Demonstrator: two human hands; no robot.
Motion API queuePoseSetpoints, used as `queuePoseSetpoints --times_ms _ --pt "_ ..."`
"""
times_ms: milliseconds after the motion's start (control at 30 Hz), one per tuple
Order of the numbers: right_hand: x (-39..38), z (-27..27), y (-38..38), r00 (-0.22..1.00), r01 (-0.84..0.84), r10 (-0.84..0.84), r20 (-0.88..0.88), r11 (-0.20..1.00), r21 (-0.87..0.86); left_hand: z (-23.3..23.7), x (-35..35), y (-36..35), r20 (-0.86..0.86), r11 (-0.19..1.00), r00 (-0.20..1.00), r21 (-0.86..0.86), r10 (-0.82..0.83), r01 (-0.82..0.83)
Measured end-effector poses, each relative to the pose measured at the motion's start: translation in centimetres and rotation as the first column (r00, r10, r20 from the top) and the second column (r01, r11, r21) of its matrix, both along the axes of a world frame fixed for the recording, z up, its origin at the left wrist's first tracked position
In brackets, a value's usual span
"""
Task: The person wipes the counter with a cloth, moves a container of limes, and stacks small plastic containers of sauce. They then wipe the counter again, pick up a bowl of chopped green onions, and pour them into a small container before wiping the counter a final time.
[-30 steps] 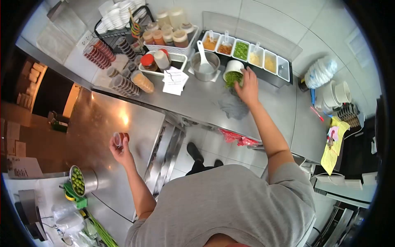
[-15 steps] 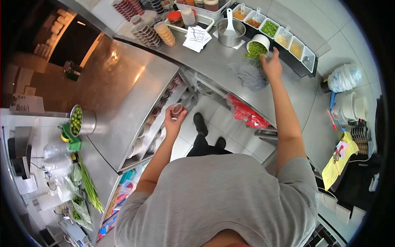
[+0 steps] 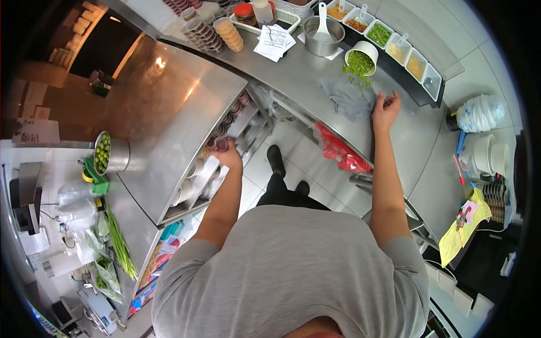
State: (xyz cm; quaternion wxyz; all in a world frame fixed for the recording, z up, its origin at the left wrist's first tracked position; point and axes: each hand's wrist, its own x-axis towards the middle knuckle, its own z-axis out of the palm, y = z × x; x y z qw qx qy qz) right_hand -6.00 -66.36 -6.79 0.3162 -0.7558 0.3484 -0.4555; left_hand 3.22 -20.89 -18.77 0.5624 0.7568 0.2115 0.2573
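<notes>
A small clear cup with dark red contents is in my left hand, held beside the shelf of stacked cups. Over the steel counter, my right hand has its fingers curled around something small and dark that I cannot make out. Beyond it, a white tub lies on its side, with chopped greens spilling from its mouth. A grey cloth lies crumpled to the left of that hand.
A steel pot with a white ladle stands behind the cloth, near paper slips. White topping trays line the back edge. Cup stacks stand farther left. A red bag hangs below the counter edge.
My left hand has moved left and slightly up with the cup, to the shelf. My right hand has drawn away from the tub, and its fingers have curled. The view has shifted slightly.
</notes>
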Motion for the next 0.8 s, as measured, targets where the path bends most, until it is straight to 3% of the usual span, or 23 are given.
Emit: queuePoseSetpoints --times_ms 33,133,200,267,300,367,433,467,533,600,633,667,700,733,800 --pt "-0.1 0.1 0.1 1.0 0.01 -0.011 -0.019 1.0 -0.024 -0.3 0.5 0.7 -0.112 0.976 0.986 0.194 0.127 -0.103" --pt "-0.3 0.5 0.5 0.998 0.012 -0.013 -0.058 1.0 -0.014 -1.9 2.4 2.1 0.062 0.976 0.982 0.119 0.177 -0.184" --pt "-0.4 0.8 0.4 0.998 0.009 -0.009 -0.06 1.0 -0.011 -3.4 4.5 2.9 0.047 0.958 0.975 -0.198 0.219 -0.206" --pt "-0.4 0.4 0.3 0.999 0.002 -0.004 -0.048 0.999 -0.04 -2.5 5.2 2.7 0.016 0.896 0.959 -0.362 0.282 -0.258" --pt "-0.5 0.7 0.4 0.997 0.0 -0.002 -0.078 1.0 -0.023 -1.8 5.3 2.9 0.151 0.686 0.928 -0.715 0.341 -0.136" --pt "-0.6 1.0 0.7 0.996 0.002 -0.003 -0.091 1.0 -0.018 -0.7 5.2 2.6 0.11 0.58 0.913 -0.8 0.394 -0.154" --pt "-0.5 1.9 1.1 0.993 -0.013 0.007 -0.114 0.998 -0.054 -0.7 4.7 2.6 0.019 0.629 0.936 -0.745 0.352 -0.221" --pt "-0.4 2.6 1.6 0.991 -0.027 0.015 -0.134 0.996 -0.091 -4.3 5.3 3.5 -0.046 0.693 0.963 -0.686 0.264 -0.223" --pt "0.7 4.1 1.5 0.986 -0.062 0.033 -0.161 0.982 -0.178 -2.4 2.9 0.0 -0.078 0.807 0.992 -0.59 -0.097 0.033" --pt "1.8 5.5 1.1 0.98 -0.109 0.057 -0.191 0.955 -0.277 2.8 -0.9 -6.0 -0.145 0.814 0.889 -0.485 -0.435 0.319" --pt "2.5 6.1 0.7 0.971 -0.136 0.073 -0.228 0.952 -0.275 5.2 -1.9 -9.2 0.034 0.777 0.803 -0.234 -0.594 0.585" --pt "3.4 6.8 0.3 0.96 -0.162 0.089 -0.266 0.949 -0.269 8.1 -2.7 -12.3 0.156 0.66 0.645 0.074 -0.748 0.747" --pt "4.2 7.4 0.1 0.948 -0.187 0.105 -0.301 0.947 -0.26 12.3 -3.2 -15.3 0.23 0.504 0.469 0.128 -0.853 0.854" --pt "4.7 7.9 0.1 0.929 -0.199 0.09 -0.359 0.94 -0.278 13.9 -2.7 -17.8 0.071 0.369 0.364 0.279 -0.929 0.887" --pt "6.1 7.2 -0.8 0.893 -0.234 0.087 -0.441 0.927 -0.292 17.4 -2.4 -23.0 0.097 0.281 0.283 0.616 -0.954 0.736"
